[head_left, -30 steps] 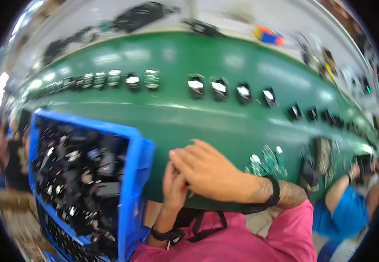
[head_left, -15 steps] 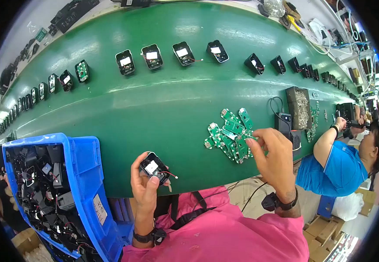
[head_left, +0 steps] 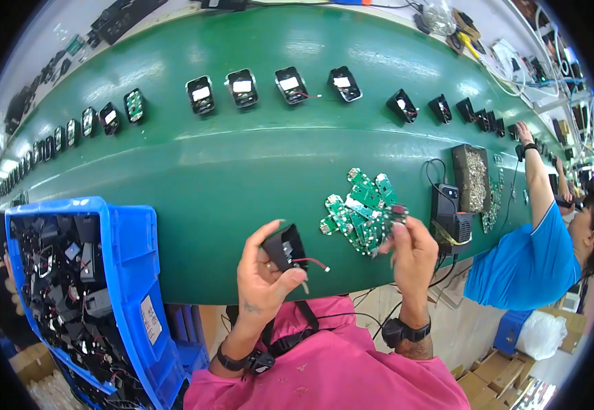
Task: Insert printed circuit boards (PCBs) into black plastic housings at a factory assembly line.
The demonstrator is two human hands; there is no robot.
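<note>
My left hand (head_left: 263, 280) grips a black plastic housing (head_left: 285, 249) above the near edge of the table. The housing is tilted with its open side turned to the right, and a thin red wire (head_left: 314, 262) with a white plug hangs out of it. At the near side of a pile of green circuit boards (head_left: 357, 212), my right hand (head_left: 413, 253) pinches a small circuit board (head_left: 396, 213) between thumb and fingers. That board is smeared by motion.
Open black housings (head_left: 242, 89) stand in a long row across the green table (head_left: 242, 150). At the left is a blue crate (head_left: 129, 239) full of black parts. A dark box (head_left: 471, 181) and a black device (head_left: 447, 212) stand right of the pile, near a co-worker (head_left: 529, 260).
My right hand has lifted a circuit board from the pile and drawn it nearer. My left hand has moved right and tilted the housing. The co-worker's arm now reaches across the table.
</note>
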